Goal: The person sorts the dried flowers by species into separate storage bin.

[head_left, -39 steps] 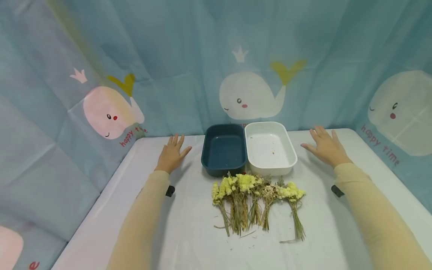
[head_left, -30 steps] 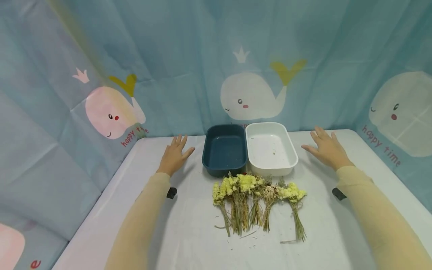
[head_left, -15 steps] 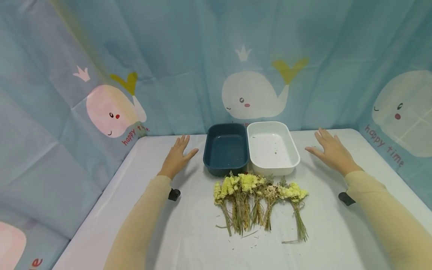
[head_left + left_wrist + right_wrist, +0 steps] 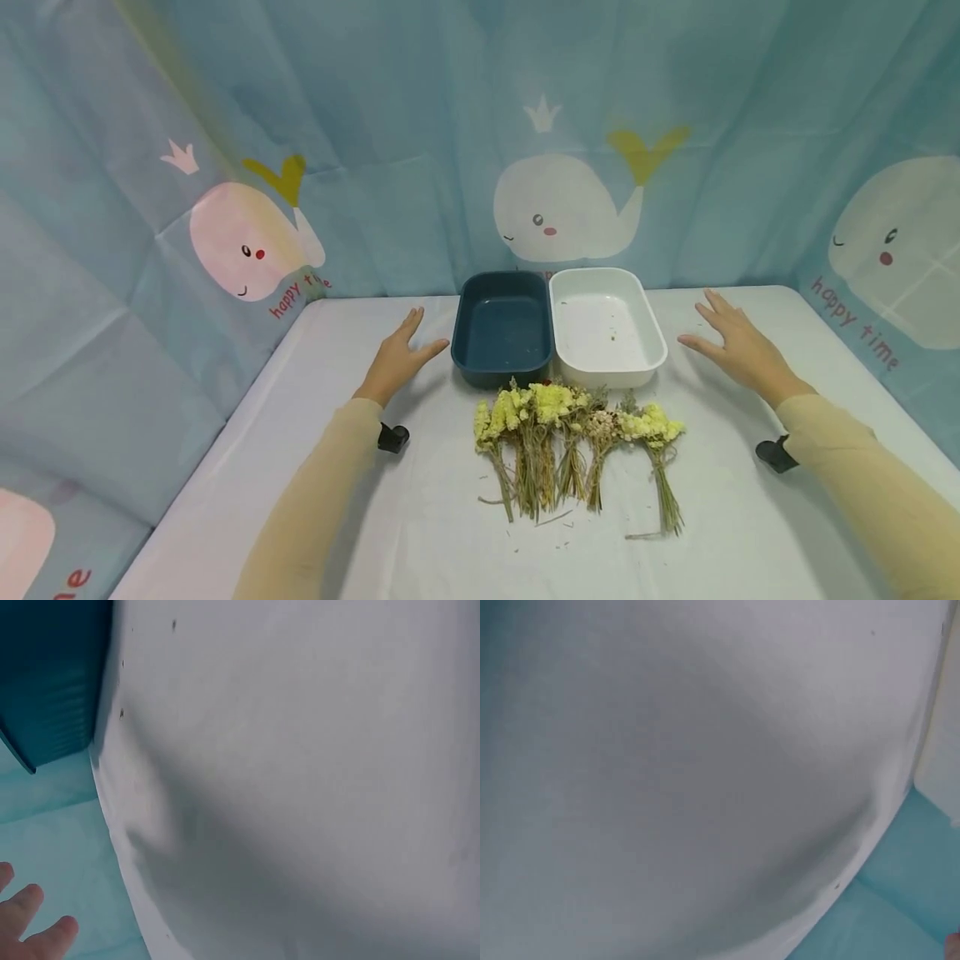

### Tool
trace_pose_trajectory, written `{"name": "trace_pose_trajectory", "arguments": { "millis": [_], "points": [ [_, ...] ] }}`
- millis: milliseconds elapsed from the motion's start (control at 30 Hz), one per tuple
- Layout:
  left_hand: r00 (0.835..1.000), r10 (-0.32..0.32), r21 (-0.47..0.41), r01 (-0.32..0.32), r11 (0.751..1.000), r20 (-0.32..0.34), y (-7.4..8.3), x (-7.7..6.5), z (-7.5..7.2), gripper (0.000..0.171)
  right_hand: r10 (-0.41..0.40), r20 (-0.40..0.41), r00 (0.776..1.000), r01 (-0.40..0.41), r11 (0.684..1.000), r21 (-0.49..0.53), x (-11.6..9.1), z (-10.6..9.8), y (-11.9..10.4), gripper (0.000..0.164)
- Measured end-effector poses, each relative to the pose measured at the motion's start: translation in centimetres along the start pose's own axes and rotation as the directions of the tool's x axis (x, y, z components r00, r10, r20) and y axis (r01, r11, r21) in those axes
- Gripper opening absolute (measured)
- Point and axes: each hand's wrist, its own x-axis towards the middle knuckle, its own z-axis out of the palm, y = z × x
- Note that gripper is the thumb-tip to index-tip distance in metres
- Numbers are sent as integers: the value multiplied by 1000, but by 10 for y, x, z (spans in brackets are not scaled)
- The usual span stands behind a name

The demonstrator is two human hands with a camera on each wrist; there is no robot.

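My left hand [image 4: 395, 360] hovers left of a dark blue rectangular tub [image 4: 502, 327], thumb spread toward it and nothing held. To the right of a white rectangular tub [image 4: 606, 322], my right hand [image 4: 746, 350] is likewise raised over the table with spread fingers. The two tubs stand side by side; the white one has a few specks on its floor. In front of them lies a row of dried flower bunches [image 4: 551, 403] with yellow heads and tied stems. One yellow bunch [image 4: 660, 467] at the right end lies with its stems apart from the others.
A white cloth covers the table [image 4: 450, 550]. Stem bits [image 4: 553, 517] and crumbs are scattered near the stems. A blue curtain [image 4: 405, 167] printed with whales rises behind the table and along both sides. Each wrist carries a small black camera [image 4: 393, 437].
My left hand has shifted slightly right toward the blue tub and turned a little. The right hand has moved slightly right and tilted more edge-on. The tubs and flowers stay in place.
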Motion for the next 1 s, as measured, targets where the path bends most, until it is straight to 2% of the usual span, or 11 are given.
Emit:
{"name": "trace_pose_trajectory", "arguments": {
  "millis": [233, 333, 467, 567, 767, 1000],
  "points": [
    [995, -99, -77, 101, 992, 33, 0, -6, 2, 106, -6, -42, 999, 9, 999, 50, -9, 7, -4, 87],
    [993, -112, -129, 114, 985, 24, 1, -6, 3, 105, -3, -56, 998, 7, 997, 78, -14, 6, -6, 87],
    [994, -108, -232, 104, 967, -3, 3, -6, 5, 102, 13, -62, 998, -6, 994, 110, -19, 4, -7, 86],
    [994, -112, -299, 109, 948, 8, 3, -8, 8, 100, 21, -76, 997, -11, 992, 129, -23, 3, -8, 84],
    [993, -117, -372, 116, 921, 19, 3, -11, 12, 94, 18, -135, 991, 6, 985, 172, -31, 3, -15, 78],
    [996, -91, -445, 90, 891, 20, 2, -13, 16, 93, 42, -106, 993, -22, 982, 186, -43, 5, -25, 77]
  ]
}}
